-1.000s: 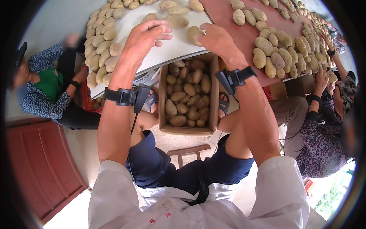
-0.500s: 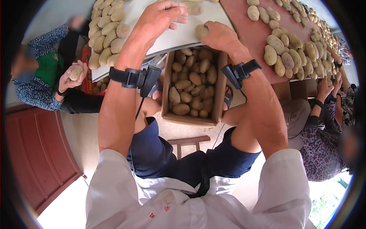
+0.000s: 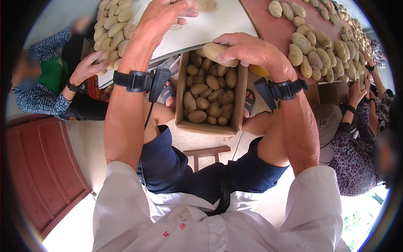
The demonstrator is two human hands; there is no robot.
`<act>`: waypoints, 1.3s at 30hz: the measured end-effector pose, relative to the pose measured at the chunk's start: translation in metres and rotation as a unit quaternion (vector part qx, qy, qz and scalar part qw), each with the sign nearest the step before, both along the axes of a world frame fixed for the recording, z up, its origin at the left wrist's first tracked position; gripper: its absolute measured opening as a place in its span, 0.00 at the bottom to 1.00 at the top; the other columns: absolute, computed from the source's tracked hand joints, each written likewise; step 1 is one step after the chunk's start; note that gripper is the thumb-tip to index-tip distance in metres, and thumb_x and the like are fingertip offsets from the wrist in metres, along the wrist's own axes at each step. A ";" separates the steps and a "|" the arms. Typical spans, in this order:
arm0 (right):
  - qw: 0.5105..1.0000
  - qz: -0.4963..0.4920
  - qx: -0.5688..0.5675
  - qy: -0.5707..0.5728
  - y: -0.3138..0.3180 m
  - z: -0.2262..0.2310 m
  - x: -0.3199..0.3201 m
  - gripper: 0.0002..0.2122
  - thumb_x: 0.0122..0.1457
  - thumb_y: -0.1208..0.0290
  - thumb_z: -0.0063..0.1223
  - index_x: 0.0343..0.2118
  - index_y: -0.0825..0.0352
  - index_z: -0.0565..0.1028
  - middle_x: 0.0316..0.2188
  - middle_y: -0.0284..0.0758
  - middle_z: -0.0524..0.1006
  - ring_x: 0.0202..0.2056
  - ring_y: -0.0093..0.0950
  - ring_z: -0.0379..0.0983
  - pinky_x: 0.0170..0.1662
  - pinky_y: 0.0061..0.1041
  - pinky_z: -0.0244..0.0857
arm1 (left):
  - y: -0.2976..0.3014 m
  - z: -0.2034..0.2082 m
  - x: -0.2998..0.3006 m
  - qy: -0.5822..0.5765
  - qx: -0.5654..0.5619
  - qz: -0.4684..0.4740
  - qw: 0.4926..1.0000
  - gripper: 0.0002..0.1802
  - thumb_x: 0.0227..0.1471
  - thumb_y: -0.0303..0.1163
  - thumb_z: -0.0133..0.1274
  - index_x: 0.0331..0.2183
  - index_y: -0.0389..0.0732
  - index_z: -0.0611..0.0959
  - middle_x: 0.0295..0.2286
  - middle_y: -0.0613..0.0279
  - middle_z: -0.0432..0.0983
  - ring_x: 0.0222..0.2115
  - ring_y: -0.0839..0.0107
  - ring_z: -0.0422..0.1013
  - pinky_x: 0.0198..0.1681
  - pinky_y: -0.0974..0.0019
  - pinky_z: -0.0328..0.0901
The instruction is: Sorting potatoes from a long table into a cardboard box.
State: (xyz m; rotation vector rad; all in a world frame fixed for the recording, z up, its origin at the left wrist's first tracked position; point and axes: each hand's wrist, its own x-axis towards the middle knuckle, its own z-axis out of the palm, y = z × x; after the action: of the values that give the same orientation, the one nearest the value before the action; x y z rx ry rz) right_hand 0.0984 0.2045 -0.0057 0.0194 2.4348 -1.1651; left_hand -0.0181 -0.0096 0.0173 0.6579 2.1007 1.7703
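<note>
My right hand (image 3: 254,50) grips a large tan potato (image 3: 219,55) between thumb and fingers, above the far end of a cardboard box (image 3: 205,129). Inside the box lie many loose potatoes (image 3: 202,103). My left hand (image 3: 168,14) is over the white tabletop (image 3: 195,31), fingers apart and nothing visible in them. Just right of its fingertips rests another potato (image 3: 208,5), partly cut off by the top of the picture.
Potatoes (image 3: 115,29) line the white table's left side; more are heaped on a red table (image 3: 275,35) at right. Co-workers sit at both sides, a person's hand (image 3: 89,67) at the left potatoes. A wooden stool (image 3: 205,152) stands between my legs.
My right hand has lifted the potato off the white table's edge and brought it over the box. My left hand has shifted slightly left. The left co-worker's hand has moved to the potatoes.
</note>
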 end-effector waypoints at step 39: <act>0.930 -0.218 0.198 0.221 -0.011 -0.038 -0.101 0.23 0.61 0.65 0.50 0.60 0.63 0.71 0.57 0.44 0.75 0.57 0.42 0.71 0.58 0.40 0.66 | -0.022 0.002 -0.017 -0.063 0.189 0.131 0.971 0.18 0.65 0.32 0.49 0.53 0.31 0.77 0.42 0.55 0.80 0.43 0.67 0.78 0.43 0.67 0.69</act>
State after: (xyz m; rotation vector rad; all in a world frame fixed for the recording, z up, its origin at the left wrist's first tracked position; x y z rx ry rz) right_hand -0.0031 0.1933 -0.0434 0.4924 3.1511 -0.8851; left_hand -0.0354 -0.0312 0.0194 0.3541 1.8494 2.3253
